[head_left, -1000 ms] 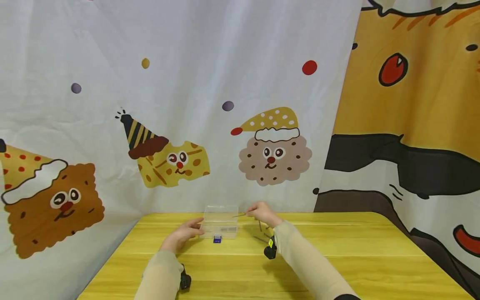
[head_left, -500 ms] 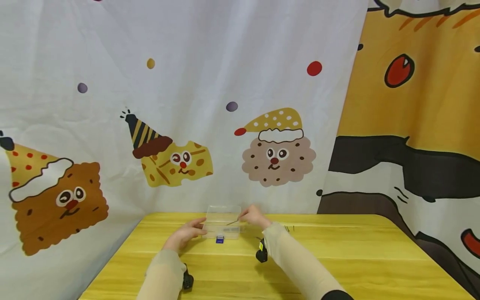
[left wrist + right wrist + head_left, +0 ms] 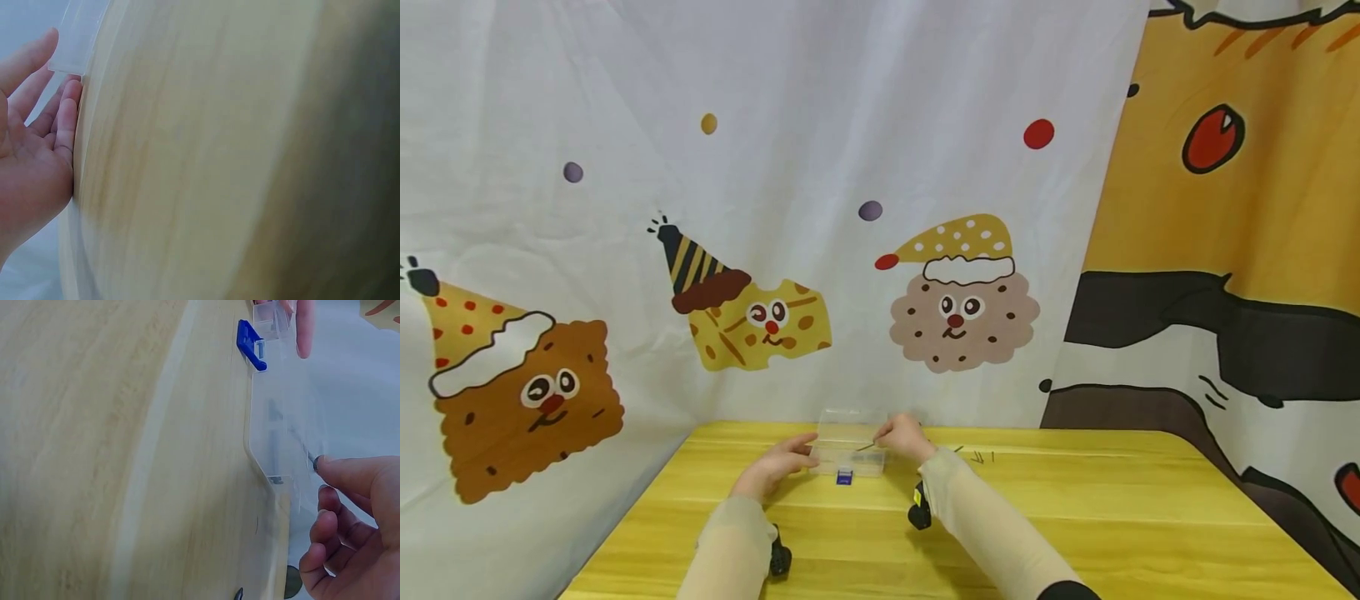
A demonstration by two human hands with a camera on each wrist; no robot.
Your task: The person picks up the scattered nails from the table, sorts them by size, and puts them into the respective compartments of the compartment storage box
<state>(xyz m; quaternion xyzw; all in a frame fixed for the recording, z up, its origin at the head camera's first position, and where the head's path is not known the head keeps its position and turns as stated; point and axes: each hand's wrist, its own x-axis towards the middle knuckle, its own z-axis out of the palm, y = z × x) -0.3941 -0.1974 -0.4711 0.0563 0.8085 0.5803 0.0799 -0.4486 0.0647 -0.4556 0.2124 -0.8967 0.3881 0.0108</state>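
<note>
Two hands at a clear plastic box [image 3: 829, 467] on the far part of the table [image 3: 1060, 508], its lid [image 3: 842, 423] raised on the far side and its blue latch [image 3: 845, 477] on the near side. The left hand [image 3: 775, 467] has a loosely open grip, its relaxed fingers at the box's left end, while the right hand [image 3: 905, 437] has its grip closed between thumb and forefinger on one end of a thin dark pin [image 3: 866, 447], which slants over the box's right part; several similar pins [image 3: 978, 457] lie to the right on the table.
</note>
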